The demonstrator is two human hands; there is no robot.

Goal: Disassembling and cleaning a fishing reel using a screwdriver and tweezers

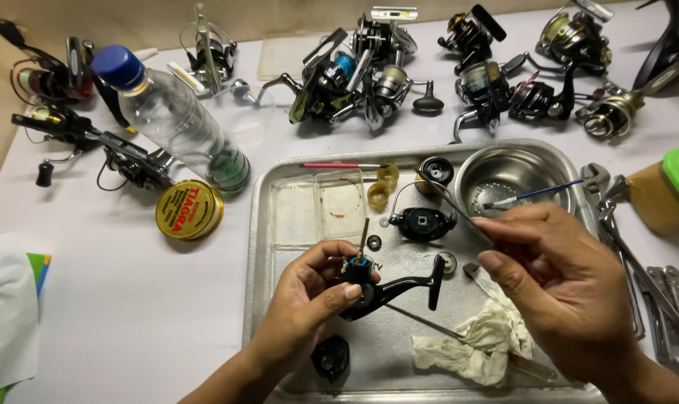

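My left hand [309, 299] grips a black fishing reel body [373, 288] with a brass shaft sticking up, held above a metal tray [261, 247]. Its foot points right. My right hand [560, 280] pinches a thin metal tool [455, 209] whose tip reaches toward a black reel rotor with a wire bail [422, 221] lying in the tray. A crumpled white rag [478, 344] lies in the tray under my right hand. A small black part [330, 357] rests near my left wrist.
A steel bowl [508, 176] with a blue brush stands in the tray's far right corner, by small yellow cups [383, 187] and a clear lid. Several fishing reels [369, 75] line the back. A plastic bottle [175, 120], a round gold tin [190, 209] and pliers [672, 314] lie around.
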